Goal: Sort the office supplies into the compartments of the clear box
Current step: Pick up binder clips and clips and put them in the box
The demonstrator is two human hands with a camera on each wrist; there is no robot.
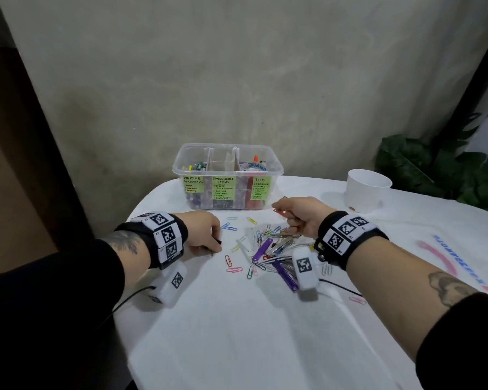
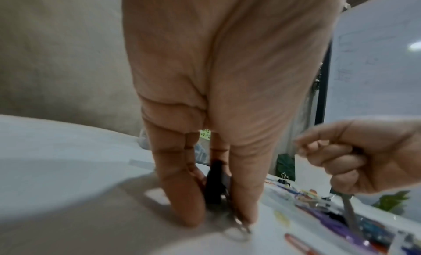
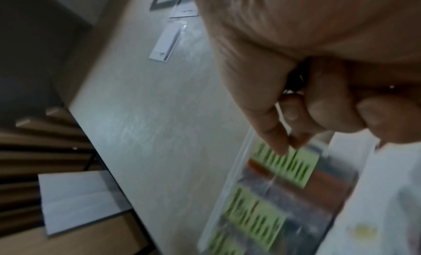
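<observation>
The clear box (image 1: 275, 167) stands at the back of the table, split into three compartments with green labels; it also fills the lower right of the right wrist view (image 3: 330, 192). A pile of coloured paper clips and purple and metal fastener strips (image 1: 268, 249) lies in front of it. My left hand (image 1: 216, 244) pinches a black binder clip (image 2: 214, 183) against the cloth between thumb and fingers (image 2: 182, 195). My right hand (image 1: 286, 218) is curled above the pile and grips a grey metal strip (image 2: 348, 208). A red paper clip (image 1: 279, 212) sits by its fingertips.
A white cup (image 1: 368, 190) stands to the right of the box, with a leafy plant (image 1: 434, 164) behind it. Loose paper clips (image 1: 231, 266) are scattered between my hands. The rounded table edge (image 1: 135, 215) runs close to my left wrist.
</observation>
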